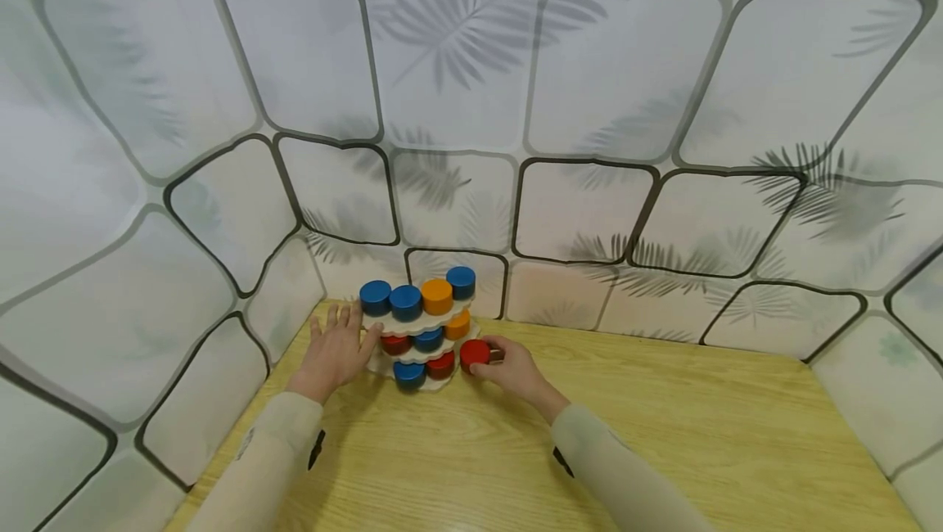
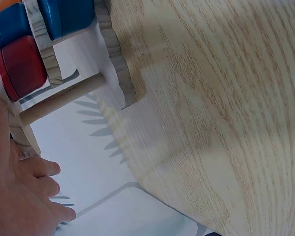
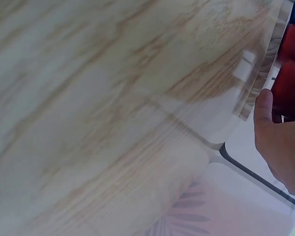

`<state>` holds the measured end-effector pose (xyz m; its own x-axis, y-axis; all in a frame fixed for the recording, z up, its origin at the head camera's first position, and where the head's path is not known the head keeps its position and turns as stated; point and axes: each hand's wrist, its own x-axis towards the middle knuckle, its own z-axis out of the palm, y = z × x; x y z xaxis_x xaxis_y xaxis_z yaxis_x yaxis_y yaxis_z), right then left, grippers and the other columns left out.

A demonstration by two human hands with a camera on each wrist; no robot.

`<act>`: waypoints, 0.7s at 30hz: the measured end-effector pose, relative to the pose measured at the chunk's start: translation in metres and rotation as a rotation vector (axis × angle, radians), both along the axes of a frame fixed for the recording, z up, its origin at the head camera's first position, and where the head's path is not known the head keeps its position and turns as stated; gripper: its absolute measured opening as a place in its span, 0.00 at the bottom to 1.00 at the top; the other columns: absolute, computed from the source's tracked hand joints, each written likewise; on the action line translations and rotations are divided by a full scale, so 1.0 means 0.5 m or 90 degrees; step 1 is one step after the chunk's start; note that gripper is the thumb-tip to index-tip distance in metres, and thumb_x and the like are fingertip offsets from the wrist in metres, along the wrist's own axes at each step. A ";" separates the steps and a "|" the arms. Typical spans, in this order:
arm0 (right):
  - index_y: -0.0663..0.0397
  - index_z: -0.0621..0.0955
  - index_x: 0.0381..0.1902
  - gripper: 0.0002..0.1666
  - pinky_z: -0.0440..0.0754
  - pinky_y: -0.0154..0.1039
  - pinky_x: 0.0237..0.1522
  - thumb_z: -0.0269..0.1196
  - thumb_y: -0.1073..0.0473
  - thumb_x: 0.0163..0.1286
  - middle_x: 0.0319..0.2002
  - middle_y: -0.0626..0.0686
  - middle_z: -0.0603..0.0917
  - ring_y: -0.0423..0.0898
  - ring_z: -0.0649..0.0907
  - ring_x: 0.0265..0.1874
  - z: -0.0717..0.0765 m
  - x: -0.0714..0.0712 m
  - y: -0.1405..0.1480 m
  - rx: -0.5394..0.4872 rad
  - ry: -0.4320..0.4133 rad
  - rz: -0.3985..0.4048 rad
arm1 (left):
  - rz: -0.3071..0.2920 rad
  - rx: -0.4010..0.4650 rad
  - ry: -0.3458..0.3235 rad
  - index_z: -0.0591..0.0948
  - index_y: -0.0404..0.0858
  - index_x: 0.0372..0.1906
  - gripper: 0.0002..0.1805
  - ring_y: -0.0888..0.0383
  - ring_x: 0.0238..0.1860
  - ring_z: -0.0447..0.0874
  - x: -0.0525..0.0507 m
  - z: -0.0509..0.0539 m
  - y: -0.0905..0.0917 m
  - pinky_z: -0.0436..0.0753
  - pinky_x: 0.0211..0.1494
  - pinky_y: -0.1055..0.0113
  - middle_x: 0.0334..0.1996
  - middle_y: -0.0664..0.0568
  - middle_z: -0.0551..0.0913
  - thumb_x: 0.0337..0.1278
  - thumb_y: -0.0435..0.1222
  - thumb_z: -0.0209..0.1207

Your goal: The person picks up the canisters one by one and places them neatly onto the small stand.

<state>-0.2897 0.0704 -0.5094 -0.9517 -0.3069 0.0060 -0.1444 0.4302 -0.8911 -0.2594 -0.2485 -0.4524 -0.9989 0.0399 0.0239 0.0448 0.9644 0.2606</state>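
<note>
A tiered wooden rack [image 1: 417, 324] stands near the back wall, holding several round tins in blue, red and orange. At its right side my right hand [image 1: 519, 370] pinches a red tin [image 1: 475, 357] between thumb and fingers, beside the lower tiers. The right wrist view shows the thumb against this red tin [image 3: 289, 88]; its far side is cut off by the frame. My left hand [image 1: 335, 356] lies at the rack's left edge with its fingers spread, the thumb by the top tier. In the left wrist view the left fingers [image 2: 44, 184] extend past the wooden shelf end.
On the top tier sit two blue tins [image 1: 406, 303], an orange tin [image 1: 437, 296] and another blue tin [image 1: 461, 282]. A light wood table [image 1: 700, 426] spreads to the right and front. Patterned white walls [image 1: 457, 205] enclose the back and sides.
</note>
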 end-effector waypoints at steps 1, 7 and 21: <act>0.60 0.82 0.66 0.32 0.87 0.43 0.50 0.75 0.59 0.64 0.56 0.58 0.88 0.51 0.87 0.51 -0.001 -0.001 -0.002 -0.001 0.000 -0.002 | 0.000 0.001 0.000 0.50 0.26 0.84 0.44 0.24 0.82 0.46 0.000 0.000 0.000 0.46 0.79 0.23 0.81 0.25 0.57 0.85 0.59 0.35; 0.59 0.82 0.65 0.31 0.87 0.46 0.52 0.75 0.59 0.65 0.57 0.58 0.88 0.52 0.87 0.51 -0.004 -0.006 -0.012 -0.009 -0.005 -0.010 | 0.001 0.007 -0.008 0.49 0.27 0.84 0.45 0.25 0.83 0.45 0.000 0.001 -0.001 0.44 0.79 0.23 0.81 0.26 0.56 0.85 0.59 0.34; 0.61 0.81 0.66 0.32 0.87 0.44 0.51 0.74 0.60 0.66 0.57 0.60 0.87 0.52 0.86 0.51 -0.013 -0.024 -0.018 0.001 -0.027 -0.034 | 0.000 0.010 -0.008 0.49 0.26 0.84 0.44 0.24 0.82 0.45 0.001 0.000 0.000 0.44 0.79 0.23 0.81 0.25 0.55 0.85 0.58 0.35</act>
